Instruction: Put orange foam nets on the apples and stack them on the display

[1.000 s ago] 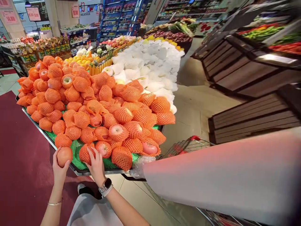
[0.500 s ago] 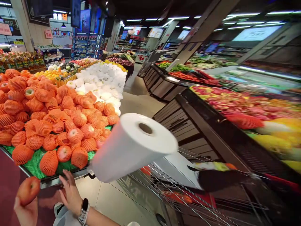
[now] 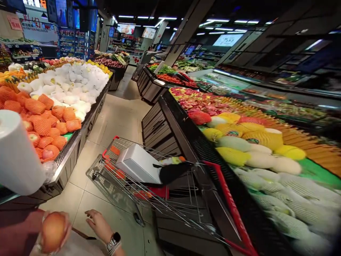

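Observation:
My left hand (image 3: 67,229) is closed around a reddish apple (image 3: 54,231) at the bottom left, blurred by motion. To its right, my right hand (image 3: 100,224), with a watch (image 3: 114,241) on its wrist, is held over the floor, fingers apart and holding nothing. A big white roll of plastic bags (image 3: 16,156) stands at the left edge, above my left hand. Behind it lie apples in orange foam nets (image 3: 42,122) on the fruit stand.
A shopping cart (image 3: 117,138) with a red handle (image 3: 226,192) stands ahead to the right. It carries a white box (image 3: 140,161) and a black item (image 3: 173,173). Melons (image 3: 266,160) and dragon fruit (image 3: 194,103) fill the right stand. White-netted fruit (image 3: 71,81) lies farther left.
My view has swung right, so the roll and the apple stand sit farther left and the whole cart shows. Both hands have moved away from the stand's edge, the apple still in my left.

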Demonstrator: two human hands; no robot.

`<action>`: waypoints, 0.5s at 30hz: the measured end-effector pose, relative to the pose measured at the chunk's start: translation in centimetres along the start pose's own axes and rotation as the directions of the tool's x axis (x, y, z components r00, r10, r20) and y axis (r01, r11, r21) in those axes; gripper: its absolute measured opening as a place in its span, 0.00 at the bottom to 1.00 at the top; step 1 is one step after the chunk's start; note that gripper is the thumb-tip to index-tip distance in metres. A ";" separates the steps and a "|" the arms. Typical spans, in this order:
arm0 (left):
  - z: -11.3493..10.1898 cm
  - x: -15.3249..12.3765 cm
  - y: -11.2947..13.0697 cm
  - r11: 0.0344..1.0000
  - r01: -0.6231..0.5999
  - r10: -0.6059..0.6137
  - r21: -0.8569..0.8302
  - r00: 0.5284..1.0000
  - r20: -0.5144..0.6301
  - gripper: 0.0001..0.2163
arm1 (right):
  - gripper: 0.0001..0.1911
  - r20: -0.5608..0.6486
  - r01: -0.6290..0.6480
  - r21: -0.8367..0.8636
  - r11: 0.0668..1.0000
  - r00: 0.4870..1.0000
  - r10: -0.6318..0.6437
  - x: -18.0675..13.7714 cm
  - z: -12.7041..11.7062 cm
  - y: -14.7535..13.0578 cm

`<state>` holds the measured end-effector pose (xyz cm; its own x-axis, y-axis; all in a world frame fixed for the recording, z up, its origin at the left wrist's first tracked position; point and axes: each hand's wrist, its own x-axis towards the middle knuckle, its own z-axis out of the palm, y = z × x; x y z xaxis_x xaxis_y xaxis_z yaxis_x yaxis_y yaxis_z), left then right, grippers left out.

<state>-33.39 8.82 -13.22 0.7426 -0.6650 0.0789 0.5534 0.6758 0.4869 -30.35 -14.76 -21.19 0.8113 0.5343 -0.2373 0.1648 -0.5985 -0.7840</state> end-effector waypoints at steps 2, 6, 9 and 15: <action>1.0 4.8 -2.5 0.990 0.133 -0.131 -0.052 0.990 0.053 0.28 | 0.19 -0.099 -0.059 0.043 0.997 0.993 0.063 -1.6 -3.0 3.3; 1.7 10.6 -5.7 0.964 0.254 -0.262 -0.080 0.958 -0.119 0.33 | 0.18 -0.303 -0.068 0.164 0.984 0.946 0.115 -2.3 -7.6 9.5; -0.4 14.3 -6.8 0.949 0.299 -0.308 -0.098 0.946 -0.101 0.33 | 0.20 -0.436 -0.041 0.282 0.959 0.884 0.166 -1.4 -10.1 14.1; -7.1 24.5 -8.3 0.897 0.248 -0.331 -0.367 0.926 -0.180 0.28 | 0.28 -0.650 0.040 0.468 0.883 0.692 0.313 0.0 -16.3 19.6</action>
<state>-17.06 -10.84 -21.54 0.5731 -0.7821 -0.2448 0.8190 0.5572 0.1372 -17.94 -36.20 -27.23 0.9780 -0.2054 -0.0369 -0.0845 -0.2281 -0.9700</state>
